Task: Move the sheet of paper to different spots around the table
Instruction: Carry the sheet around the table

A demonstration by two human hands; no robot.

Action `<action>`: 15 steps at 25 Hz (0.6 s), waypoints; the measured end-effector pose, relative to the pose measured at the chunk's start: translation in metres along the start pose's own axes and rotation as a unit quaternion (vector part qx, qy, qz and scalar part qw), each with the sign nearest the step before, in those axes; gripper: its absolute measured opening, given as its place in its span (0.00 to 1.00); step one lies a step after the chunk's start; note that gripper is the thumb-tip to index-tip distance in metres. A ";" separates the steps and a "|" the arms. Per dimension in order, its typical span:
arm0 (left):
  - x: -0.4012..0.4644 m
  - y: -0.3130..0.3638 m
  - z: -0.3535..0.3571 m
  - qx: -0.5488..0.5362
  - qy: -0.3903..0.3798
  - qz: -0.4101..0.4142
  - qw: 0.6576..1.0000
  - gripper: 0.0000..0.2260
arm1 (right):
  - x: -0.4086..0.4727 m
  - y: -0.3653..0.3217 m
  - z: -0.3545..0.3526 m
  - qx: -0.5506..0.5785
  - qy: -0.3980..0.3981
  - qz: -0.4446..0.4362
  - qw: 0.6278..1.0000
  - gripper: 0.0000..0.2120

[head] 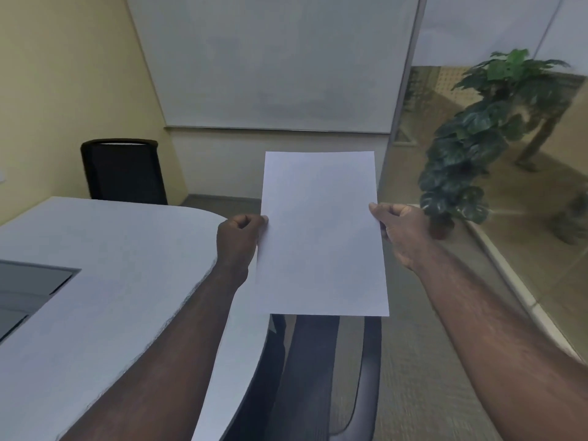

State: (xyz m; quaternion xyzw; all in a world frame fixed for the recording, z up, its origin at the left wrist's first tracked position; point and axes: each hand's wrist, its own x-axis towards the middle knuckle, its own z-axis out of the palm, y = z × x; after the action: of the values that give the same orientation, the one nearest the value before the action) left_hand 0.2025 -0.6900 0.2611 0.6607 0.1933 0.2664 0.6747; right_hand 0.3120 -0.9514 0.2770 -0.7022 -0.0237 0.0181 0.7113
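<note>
A blank white sheet of paper [321, 237] is held up in the air, nearly upright, off the right end of the table. My left hand [238, 240] pinches its left edge about halfway up. My right hand [401, 230] pinches its right edge at a similar height. The white table [105, 275] with a rounded end lies to the left, below my left forearm. The sheet touches nothing but my fingers.
A dark inset panel [28, 294] sits in the tabletop at the far left. One black chair [122, 170] stands behind the table, another dark chair [318, 374] right below the sheet. A potted plant [467, 154] stands at the right by a glass wall; a whiteboard [273, 62] hangs ahead.
</note>
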 end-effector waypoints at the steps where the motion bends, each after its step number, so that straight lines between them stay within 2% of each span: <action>1: 0.003 -0.004 0.002 0.002 0.018 0.000 1.000 0.17 | 0.012 0.002 0.003 -0.001 -0.019 0.002 1.000 0.06; 4: 0.007 -0.010 0.014 0.000 0.077 -0.001 0.997 0.12 | 0.050 0.008 0.012 0.004 -0.081 0.007 0.997 0.06; 10: 0.013 -0.027 0.021 0.001 0.170 -0.013 0.985 0.16 | 0.103 0.022 0.042 0.001 -0.177 0.008 0.984 0.09; 15: 0.027 -0.046 -0.010 0.021 0.247 -0.030 0.968 0.14 | 0.135 0.040 0.104 -0.022 -0.253 0.026 0.967 0.15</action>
State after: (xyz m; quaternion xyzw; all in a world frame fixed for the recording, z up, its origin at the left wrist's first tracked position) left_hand 0.2224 -0.6652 0.2173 0.5822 0.3790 0.3966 0.6001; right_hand 0.4414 -0.8393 0.2399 -0.6905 -0.1854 0.2136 0.6658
